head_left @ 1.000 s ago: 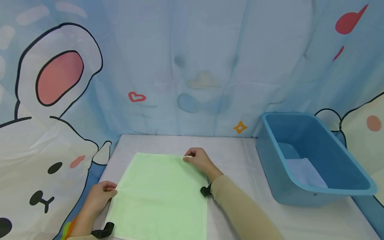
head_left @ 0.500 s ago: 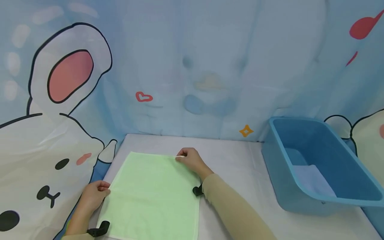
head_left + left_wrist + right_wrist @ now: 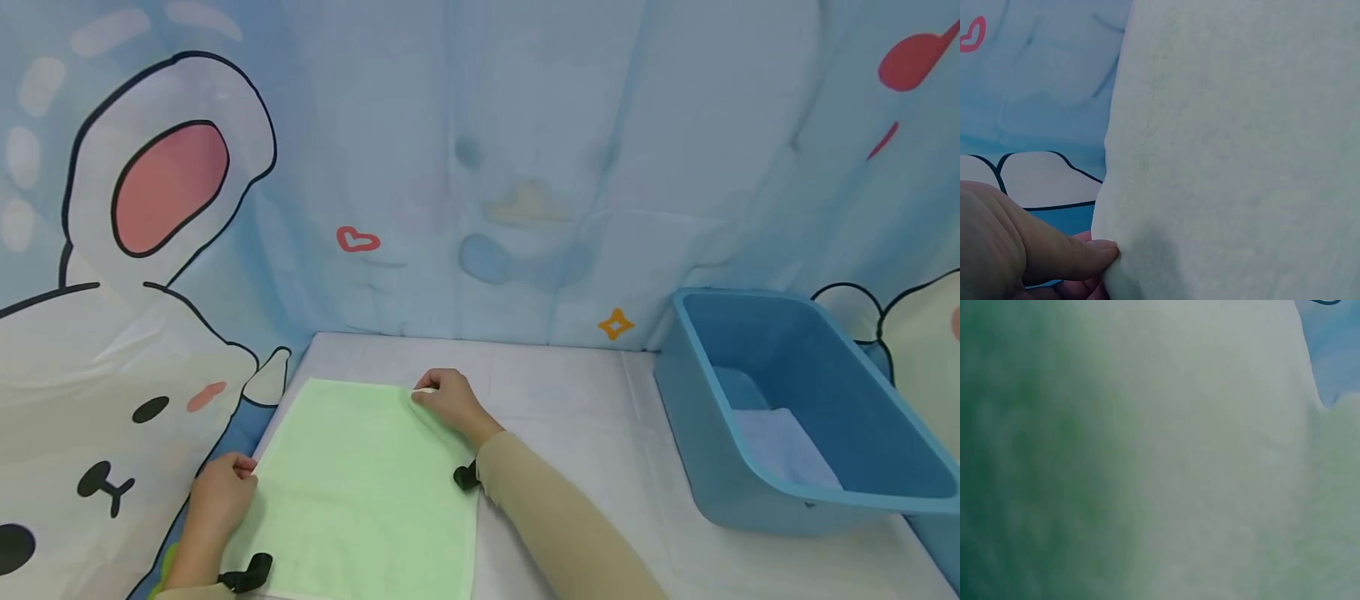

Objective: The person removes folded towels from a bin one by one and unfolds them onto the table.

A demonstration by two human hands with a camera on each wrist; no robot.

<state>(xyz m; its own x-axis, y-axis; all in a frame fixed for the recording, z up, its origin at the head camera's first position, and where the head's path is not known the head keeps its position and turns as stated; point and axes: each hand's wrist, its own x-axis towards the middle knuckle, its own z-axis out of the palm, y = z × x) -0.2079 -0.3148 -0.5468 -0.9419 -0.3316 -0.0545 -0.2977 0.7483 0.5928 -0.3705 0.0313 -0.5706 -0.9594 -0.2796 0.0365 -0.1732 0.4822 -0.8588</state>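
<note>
A light green cloth (image 3: 367,492) is spread over the white table, its near end cut off by the bottom of the head view. My left hand (image 3: 222,493) pinches its left edge; in the left wrist view the thumb (image 3: 1075,253) presses on the cloth (image 3: 1229,144) from above, with the other fingers mostly hidden. At the far edge, by the right corner, my right hand (image 3: 453,406) grips the cloth between thumb and fingers. Green fabric (image 3: 1222,456) fills most of the right wrist view, where no fingers show.
To the right stands a blue plastic tub (image 3: 757,517) with a folded pale lavender cloth (image 3: 787,450) inside. A blue printed curtain (image 3: 525,100) closes off the back and left of the white table (image 3: 562,392).
Both hands have shifted left together, and the green cloth has moved left across the table with them. The head view has also turned slightly, while the tub stays in place on the table.
</note>
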